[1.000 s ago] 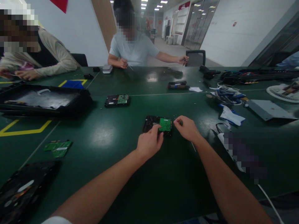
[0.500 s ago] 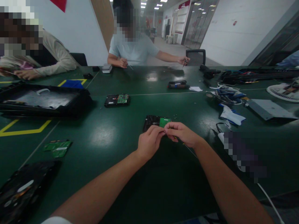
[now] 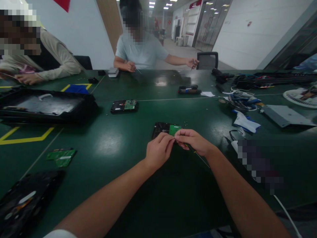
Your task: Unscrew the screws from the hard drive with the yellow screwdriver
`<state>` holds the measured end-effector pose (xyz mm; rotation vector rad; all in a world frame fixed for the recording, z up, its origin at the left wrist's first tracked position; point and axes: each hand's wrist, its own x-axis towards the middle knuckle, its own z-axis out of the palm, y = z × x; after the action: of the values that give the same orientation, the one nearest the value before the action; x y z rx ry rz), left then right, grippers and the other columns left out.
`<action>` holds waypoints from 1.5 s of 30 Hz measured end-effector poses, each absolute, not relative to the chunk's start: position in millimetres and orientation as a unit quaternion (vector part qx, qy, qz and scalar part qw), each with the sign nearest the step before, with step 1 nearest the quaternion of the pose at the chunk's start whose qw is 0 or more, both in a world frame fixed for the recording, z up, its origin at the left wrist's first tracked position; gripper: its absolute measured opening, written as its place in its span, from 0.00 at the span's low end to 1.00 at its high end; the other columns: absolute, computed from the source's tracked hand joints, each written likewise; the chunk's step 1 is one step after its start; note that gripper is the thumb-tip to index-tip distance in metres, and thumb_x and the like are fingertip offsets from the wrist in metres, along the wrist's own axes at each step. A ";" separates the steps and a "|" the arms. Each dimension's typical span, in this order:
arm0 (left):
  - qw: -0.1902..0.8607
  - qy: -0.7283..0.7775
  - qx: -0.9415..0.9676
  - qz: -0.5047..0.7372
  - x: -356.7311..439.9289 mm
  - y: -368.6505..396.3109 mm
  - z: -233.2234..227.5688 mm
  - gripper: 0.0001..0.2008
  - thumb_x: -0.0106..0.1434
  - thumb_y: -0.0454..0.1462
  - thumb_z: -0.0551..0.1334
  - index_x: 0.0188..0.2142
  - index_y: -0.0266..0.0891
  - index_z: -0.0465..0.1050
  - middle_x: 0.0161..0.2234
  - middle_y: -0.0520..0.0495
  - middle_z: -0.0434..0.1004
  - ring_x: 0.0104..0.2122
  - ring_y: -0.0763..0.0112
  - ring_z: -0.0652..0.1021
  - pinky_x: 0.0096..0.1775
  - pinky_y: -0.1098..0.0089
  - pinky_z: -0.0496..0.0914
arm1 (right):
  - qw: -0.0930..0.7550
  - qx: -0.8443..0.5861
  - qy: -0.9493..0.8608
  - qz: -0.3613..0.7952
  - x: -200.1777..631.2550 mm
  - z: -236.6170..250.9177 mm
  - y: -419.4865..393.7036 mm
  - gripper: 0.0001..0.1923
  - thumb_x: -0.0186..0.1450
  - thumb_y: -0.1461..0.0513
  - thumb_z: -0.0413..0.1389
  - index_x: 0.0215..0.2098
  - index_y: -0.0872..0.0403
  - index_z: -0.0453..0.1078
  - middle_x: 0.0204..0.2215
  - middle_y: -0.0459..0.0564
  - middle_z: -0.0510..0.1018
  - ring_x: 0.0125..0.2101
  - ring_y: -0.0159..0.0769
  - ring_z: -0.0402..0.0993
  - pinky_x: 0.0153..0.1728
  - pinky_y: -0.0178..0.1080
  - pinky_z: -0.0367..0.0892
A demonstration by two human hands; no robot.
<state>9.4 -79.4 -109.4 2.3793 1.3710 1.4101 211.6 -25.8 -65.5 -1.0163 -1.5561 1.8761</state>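
Note:
My left hand point(image 3: 159, 151) is closed in a pinch, its fingertips meeting those of my right hand. Whatever lies between the fingertips is too small or hidden to make out. My right hand point(image 3: 194, 141) is curled around a thin screwdriver point(image 3: 202, 159), whose long metal shaft points back toward my forearm; a bit of yellow shows under the palm. Just beyond my fingers a black hard drive point(image 3: 160, 128) with a green circuit board point(image 3: 175, 129) lies on the dark green table point(image 3: 138, 198). My hands hide its near edge. A few tiny bits, perhaps screws, lie behind it.
Another hard drive point(image 3: 123, 106) lies farther back. To the left are a loose green board point(image 3: 61, 157), a black drive point(image 3: 27, 201) and a large black casing point(image 3: 47, 105). On the right sit gloves point(image 3: 246, 122) and a metal plate point(image 3: 284, 115). Two people sit across the table.
Both hands stay almost in place, fingertips still together. The screwdriver's shaft shows slightly more below my right hand. The person opposite has shifted a hand a little.

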 end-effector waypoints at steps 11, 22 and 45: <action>0.047 0.527 0.753 0.391 3.2 -72.1 -110.0 0.05 0.75 0.36 0.58 0.44 0.41 0.72 0.43 0.44 0.80 0.39 0.65 0.80 0.39 0.66 0.75 | 0.396 -0.483 -0.555 0.550 219.2 -74.8 -11.4 0.16 0.62 0.55 0.68 0.46 0.51 0.77 0.32 0.43 0.74 0.24 0.26 0.62 0.23 0.34 0.54; 0.029 0.552 0.758 0.347 3.7 -69.2 -110.1 0.05 0.75 0.36 0.58 0.43 0.40 0.72 0.41 0.44 0.78 0.38 0.62 0.78 0.40 0.63 0.73 | 0.275 -0.587 -0.692 0.316 223.1 -92.2 -5.1 0.31 0.69 0.49 0.62 0.67 0.51 0.70 0.41 0.51 0.82 0.34 0.38 0.75 0.39 0.43 0.67; 0.077 0.576 0.758 0.297 5.3 -57.9 -100.7 0.05 0.71 0.34 0.62 0.39 0.41 0.78 0.38 0.45 0.79 0.37 0.62 0.79 0.37 0.64 0.73 | 0.212 -0.603 -0.734 0.230 208.7 -94.9 -2.7 0.33 0.67 0.41 0.63 0.62 0.52 0.73 0.40 0.56 0.84 0.38 0.47 0.80 0.37 0.44 0.68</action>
<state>5.3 -57.9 -100.7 2.2709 1.7244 0.8892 208.7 -2.7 -94.9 -1.6756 -2.0376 0.6386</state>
